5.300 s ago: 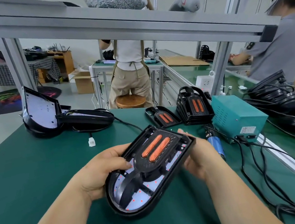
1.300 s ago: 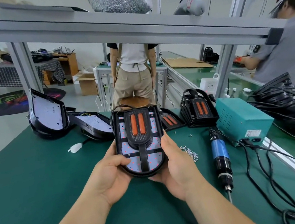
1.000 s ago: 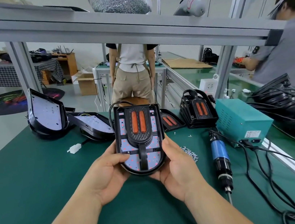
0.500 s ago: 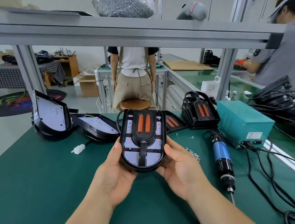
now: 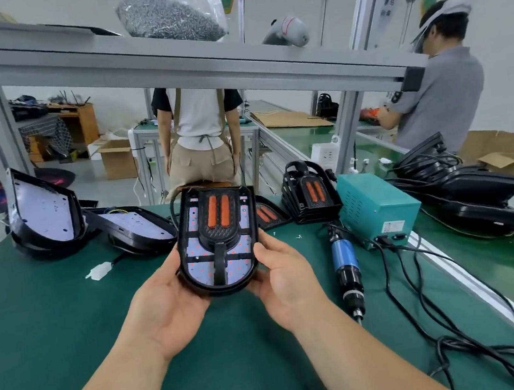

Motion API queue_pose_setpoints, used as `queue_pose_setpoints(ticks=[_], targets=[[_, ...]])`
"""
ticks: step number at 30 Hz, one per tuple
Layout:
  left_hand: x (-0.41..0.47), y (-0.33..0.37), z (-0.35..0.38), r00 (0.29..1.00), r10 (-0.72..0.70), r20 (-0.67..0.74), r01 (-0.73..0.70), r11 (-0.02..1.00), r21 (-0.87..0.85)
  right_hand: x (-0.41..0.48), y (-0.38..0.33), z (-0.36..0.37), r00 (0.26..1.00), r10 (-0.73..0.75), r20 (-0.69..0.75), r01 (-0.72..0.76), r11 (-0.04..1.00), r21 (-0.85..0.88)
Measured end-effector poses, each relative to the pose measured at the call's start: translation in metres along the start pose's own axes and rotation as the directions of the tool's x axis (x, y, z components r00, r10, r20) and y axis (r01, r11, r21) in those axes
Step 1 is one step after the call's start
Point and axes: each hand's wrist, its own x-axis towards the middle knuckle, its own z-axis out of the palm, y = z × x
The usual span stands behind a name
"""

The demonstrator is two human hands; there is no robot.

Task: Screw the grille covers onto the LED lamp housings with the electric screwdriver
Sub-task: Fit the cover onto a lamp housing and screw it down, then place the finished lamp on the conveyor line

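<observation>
A black LED lamp housing (image 5: 224, 277) with a white LED board stands tilted up above the green table (image 5: 52, 322), its rounded end toward me. A black grille cover (image 5: 219, 230) with two orange bars sits in it. My left hand (image 5: 165, 303) cups the housing's lower left edge and my right hand (image 5: 283, 277) grips its lower right edge. The electric screwdriver (image 5: 344, 263), blue and black, lies on the table right of my right hand, tip toward me.
Two open housings (image 5: 44, 221) (image 5: 138, 228) lie at the back left with a white connector (image 5: 99, 271). A stack of grille covers (image 5: 310, 194) and a loose cover (image 5: 266, 215) stand behind. A teal power box (image 5: 376, 207), cables (image 5: 429, 302) and stacked lamps (image 5: 480, 196) fill the right.
Both hands turned the housing from slanted to upright and facing me, then carried it a little farther from me. The screwdriver has stayed on the table.
</observation>
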Motion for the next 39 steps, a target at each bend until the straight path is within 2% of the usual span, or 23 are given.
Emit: queue_pose_setpoints(ticks=[4,9,19,24,32,39], targets=[[0.0,0.0,0.003,0.997,-0.071,-0.031,0.072,0.997,0.036,-0.013,-0.015,-0.001,1.0,0.004,-0.027,-0.006,0.998,-0.057],[0.004,-0.013,0.026,0.983,-0.177,0.059,0.167,0.977,0.135,-0.037,-0.035,-0.027,0.993,-0.04,-0.108,0.039,0.999,-0.015],[0.0,-0.076,0.129,0.925,-0.356,0.134,0.326,0.923,0.206,-0.106,-0.082,-0.097,0.919,-0.219,-0.328,0.252,0.966,0.061],[-0.012,-0.117,0.192,0.868,-0.444,0.225,0.393,0.889,0.238,-0.152,-0.109,-0.135,0.832,-0.325,-0.45,0.391,0.918,0.061],[-0.042,-0.175,0.283,0.804,-0.509,0.308,0.406,0.848,0.341,-0.23,-0.148,-0.186,0.658,-0.465,-0.592,0.563,0.826,-0.023],[-0.074,-0.223,0.353,0.725,-0.548,0.418,0.389,0.826,0.407,-0.291,-0.173,-0.222,0.448,-0.534,-0.717,0.674,0.729,-0.122]])
